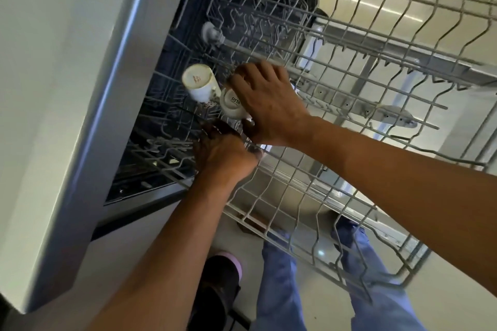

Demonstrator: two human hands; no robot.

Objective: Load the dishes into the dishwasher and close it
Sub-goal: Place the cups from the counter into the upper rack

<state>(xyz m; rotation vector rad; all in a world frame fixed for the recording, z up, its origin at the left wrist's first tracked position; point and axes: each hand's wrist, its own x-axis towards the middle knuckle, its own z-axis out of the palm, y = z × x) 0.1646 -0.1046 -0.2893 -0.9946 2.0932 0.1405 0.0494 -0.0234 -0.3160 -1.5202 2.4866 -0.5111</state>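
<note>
Over the pulled-out upper rack (349, 94) of the open dishwasher (161, 35), head view: two white mugs sit upside down w/ bases showing, at the rack's left rear, close to the tub opening. Far mug (197, 83) stands free, touched by no hand. Near mug (232, 105), printed base up, is under the right hand (269, 105), whose fingers curl over its far side & grip it; its long axis tips slightly toward the camera, so prob. not fully seated yet. Left hand (223, 153) is just below & nearer the person, fingers reaching into the wire tines by the mug's rim; whether it pinches the mug, its handle or a wire, can't tell – blurred & shaded. Both hands nearly touch, the mug between & just beyond them. Right hand is the one controlling it. Coming move, I'd judge: settle the mug straight down beside its neighbour. Door & rack both out, so closing not yet done.
</note>
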